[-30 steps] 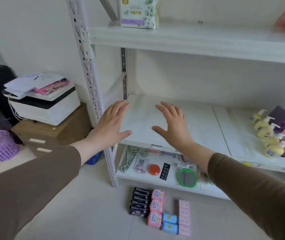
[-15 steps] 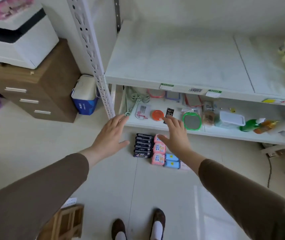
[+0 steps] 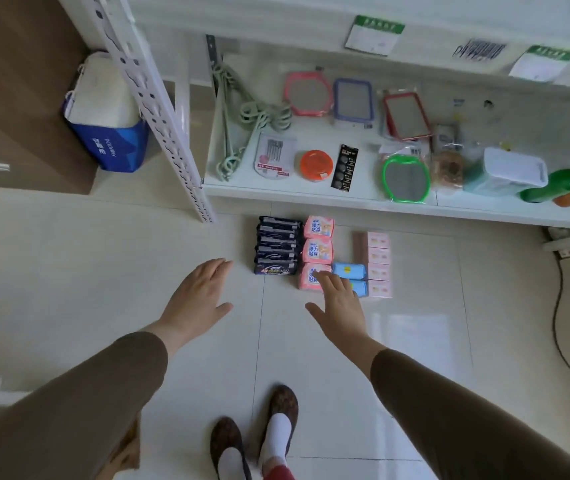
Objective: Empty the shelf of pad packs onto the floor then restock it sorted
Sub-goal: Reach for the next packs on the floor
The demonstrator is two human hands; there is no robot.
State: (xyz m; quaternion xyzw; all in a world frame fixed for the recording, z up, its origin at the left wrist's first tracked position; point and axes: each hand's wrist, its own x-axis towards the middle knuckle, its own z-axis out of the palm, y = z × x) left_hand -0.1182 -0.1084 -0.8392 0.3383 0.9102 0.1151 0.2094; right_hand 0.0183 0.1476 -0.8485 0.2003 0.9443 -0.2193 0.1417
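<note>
Standing nearest the camera on the pale glossy tiled floor (image 3: pixel 138 271) are two brown patterned slippers with white socks (image 3: pixel 259 434), toes toward the shelving, which suggests the person faces the stock head-on to reach down for it. Both brown-sleeved arms stretch forward and down: the left hand (image 3: pixel 197 299) hovers above bare tile with straight, spread fingers, holding nothing, and the right hand (image 3: pixel 337 304) is likewise spread and empty, its fingertips over the near end of the packs; whether they touch cannot be told. Just beyond, the pad packs lie on the floor in tidy columns by kind, close beside one another: a stack of dark navy plastic-wrapped pad packs (image 3: pixel 278 245), a column of three pink plastic-wrapped pad packs (image 3: pixel 317 251), two small light-blue packs (image 3: pixel 349 273) partly behind the right hand, and a column of pale pink cardboard boxes (image 3: pixel 377 265). That grouping looks deliberate, presumably so that each kind can go back together, and the emptying step appears done. Farther back stands the white metal shelf unit (image 3: pixel 311 194), whose lowest board carries framed hand mirrors, an orange round tin (image 3: pixel 316 165) and green plastic hangers (image 3: pixel 242 112). Left of its perforated upright sits a blue carrier bag with a white bundle (image 3: pixel 103 116) against a brown wooden cabinet (image 3: pixel 10 98).
</note>
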